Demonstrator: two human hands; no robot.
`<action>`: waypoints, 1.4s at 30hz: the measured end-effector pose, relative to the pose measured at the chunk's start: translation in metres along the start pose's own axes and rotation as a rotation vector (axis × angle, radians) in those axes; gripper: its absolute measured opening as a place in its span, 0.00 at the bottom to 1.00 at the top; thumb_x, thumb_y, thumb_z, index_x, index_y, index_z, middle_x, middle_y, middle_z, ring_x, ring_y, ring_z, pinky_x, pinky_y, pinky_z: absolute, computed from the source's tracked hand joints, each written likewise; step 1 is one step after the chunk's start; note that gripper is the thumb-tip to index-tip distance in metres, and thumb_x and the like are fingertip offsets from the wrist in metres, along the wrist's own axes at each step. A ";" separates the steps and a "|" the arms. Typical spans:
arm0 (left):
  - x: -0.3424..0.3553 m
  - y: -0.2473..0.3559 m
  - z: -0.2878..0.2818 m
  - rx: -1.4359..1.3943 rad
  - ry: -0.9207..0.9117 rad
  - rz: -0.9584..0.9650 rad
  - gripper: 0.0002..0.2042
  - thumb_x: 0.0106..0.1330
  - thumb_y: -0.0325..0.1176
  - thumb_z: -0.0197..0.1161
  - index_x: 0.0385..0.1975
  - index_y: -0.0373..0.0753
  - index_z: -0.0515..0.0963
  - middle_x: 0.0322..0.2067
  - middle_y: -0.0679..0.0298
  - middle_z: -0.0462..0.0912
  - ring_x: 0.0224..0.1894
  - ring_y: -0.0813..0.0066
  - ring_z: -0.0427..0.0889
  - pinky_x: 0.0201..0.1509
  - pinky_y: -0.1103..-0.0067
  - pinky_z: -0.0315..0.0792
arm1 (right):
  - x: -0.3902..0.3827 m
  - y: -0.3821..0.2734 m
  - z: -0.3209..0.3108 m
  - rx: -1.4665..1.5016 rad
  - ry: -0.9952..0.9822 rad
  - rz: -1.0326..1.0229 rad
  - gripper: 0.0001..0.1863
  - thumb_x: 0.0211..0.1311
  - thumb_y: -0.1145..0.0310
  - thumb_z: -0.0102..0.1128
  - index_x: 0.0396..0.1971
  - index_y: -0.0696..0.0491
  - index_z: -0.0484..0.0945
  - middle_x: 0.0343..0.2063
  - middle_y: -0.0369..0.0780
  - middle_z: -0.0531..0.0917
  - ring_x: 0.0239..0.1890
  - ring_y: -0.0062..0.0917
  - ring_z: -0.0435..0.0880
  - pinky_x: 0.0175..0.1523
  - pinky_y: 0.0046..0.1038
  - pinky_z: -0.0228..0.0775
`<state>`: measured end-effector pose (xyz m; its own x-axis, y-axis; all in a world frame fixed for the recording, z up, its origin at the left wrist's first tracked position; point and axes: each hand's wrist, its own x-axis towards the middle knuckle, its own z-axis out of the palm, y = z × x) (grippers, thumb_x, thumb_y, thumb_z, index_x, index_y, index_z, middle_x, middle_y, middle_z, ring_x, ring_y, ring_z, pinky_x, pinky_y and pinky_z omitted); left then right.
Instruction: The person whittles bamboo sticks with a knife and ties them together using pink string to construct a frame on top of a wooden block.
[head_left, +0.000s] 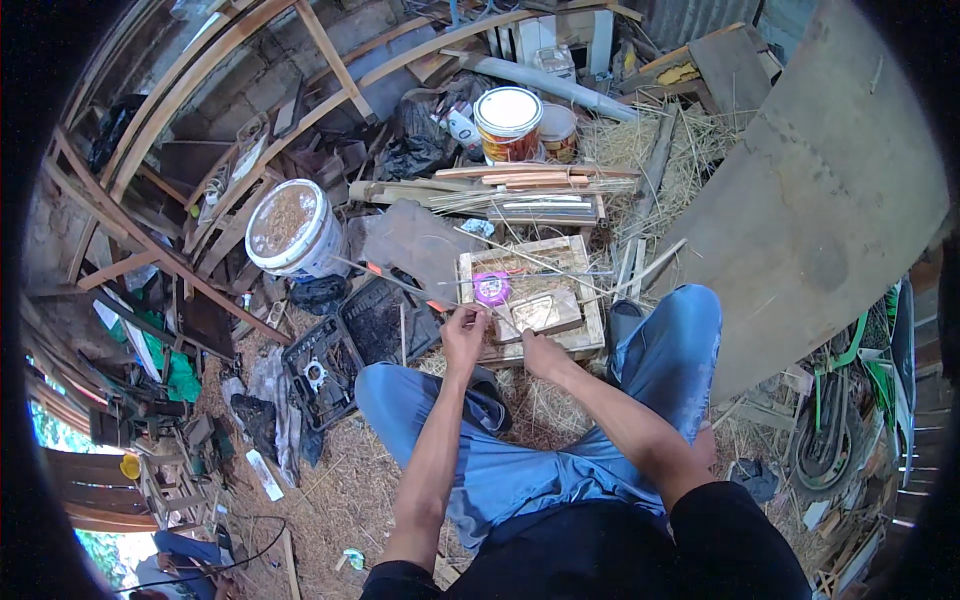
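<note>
Black shirt (590, 550) is filling the lower edge, nearest the camera; blue trousers (660, 370) are spreading beyond it, knees apart on either side of the work.

Progress: judging from the layout, work is standing partway. Both hands are meeting over a low wooden frame (592, 325) between the knees, and nothing near them is looking set aside as finished. Cut sticks (540, 180) are lying in a loose stack behind the frame; whether they are done pieces or raw stock, I cannot tell. How much is remaining is not showing either.

Hands: left hand (463, 337) is curling its fingers at the frame's near left corner, seemingly pinching something slim. Right hand (543, 354) is clenching just in front of the wooden block, apparently around a small item. Neither item is large enough to identify; contact between right hand and block is uncertain.

Main piece: wooden block (562, 314) is lying flat on the frame, toward its right side, beyond the right hand. It is looking brown and roughly rectangular, with a paler patch on top. Purple round object (491, 288) is resting to its left, near the left hand. Thin rod (570, 275) is crossing the frame behind both.

Surroundings: black tool case (318, 372) is lying unfolded on the floor, left of the frame.
</note>
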<state>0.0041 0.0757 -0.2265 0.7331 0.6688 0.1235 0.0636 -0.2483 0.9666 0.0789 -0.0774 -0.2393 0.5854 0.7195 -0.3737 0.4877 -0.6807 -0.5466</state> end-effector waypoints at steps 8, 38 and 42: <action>0.028 0.043 -0.030 -0.608 0.068 -0.213 0.08 0.62 0.25 0.57 0.40 0.33 0.70 0.31 0.60 0.78 0.33 0.70 0.81 0.39 0.77 0.78 | 0.009 -0.019 -0.057 0.474 0.286 0.003 0.19 0.62 0.55 0.51 0.38 0.57 0.75 0.23 0.45 0.81 0.26 0.35 0.80 0.37 0.36 0.69; 0.016 0.259 -0.024 -0.208 -0.019 0.097 0.10 0.67 0.32 0.54 0.43 0.34 0.73 0.23 0.71 0.72 0.20 0.89 0.63 0.22 0.89 0.56 | -0.049 -0.109 -0.221 0.374 0.808 -0.974 0.10 0.60 0.66 0.58 0.36 0.58 0.79 0.29 0.46 0.82 0.28 0.34 0.83 0.33 0.29 0.72; 0.009 0.258 -0.002 -0.083 -0.067 0.130 0.09 0.66 0.32 0.55 0.39 0.33 0.75 0.23 0.73 0.71 0.21 0.90 0.62 0.23 0.89 0.55 | -0.038 -0.082 -0.220 0.324 0.904 -0.972 0.10 0.56 0.66 0.62 0.33 0.56 0.82 0.27 0.44 0.83 0.27 0.35 0.83 0.31 0.29 0.74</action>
<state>0.0259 0.0196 0.0241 0.7754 0.5857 0.2359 -0.0889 -0.2686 0.9591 0.1591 -0.0793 -0.0148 0.3734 0.4595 0.8058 0.8425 0.1955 -0.5019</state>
